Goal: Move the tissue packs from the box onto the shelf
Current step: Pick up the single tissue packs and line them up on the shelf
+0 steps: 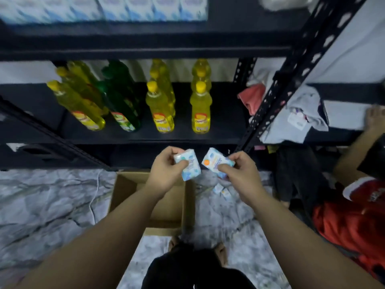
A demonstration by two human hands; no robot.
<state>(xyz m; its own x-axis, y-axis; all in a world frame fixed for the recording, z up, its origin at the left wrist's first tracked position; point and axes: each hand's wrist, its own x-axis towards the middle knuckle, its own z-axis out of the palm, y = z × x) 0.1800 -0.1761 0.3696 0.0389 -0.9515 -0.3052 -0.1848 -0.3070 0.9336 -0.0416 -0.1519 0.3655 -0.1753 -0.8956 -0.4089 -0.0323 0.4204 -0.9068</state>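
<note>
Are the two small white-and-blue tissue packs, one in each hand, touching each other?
Apart. The head view shows a dark gap between the left hand's tissue pack and the right hand's tissue pack.

Yellow plastic bottles with yellow caps [200,107] stand in rows, some further left leaning; a dark green plastic bottle [120,97] leans between the yellow ones; a crumpled pink cloth [253,99] lies to the right behind the black perforated metal upright [291,74]; grey-white marbled floor [45,201] spreads below; a person in a red garment [350,224] sits at the right edge.
</note>
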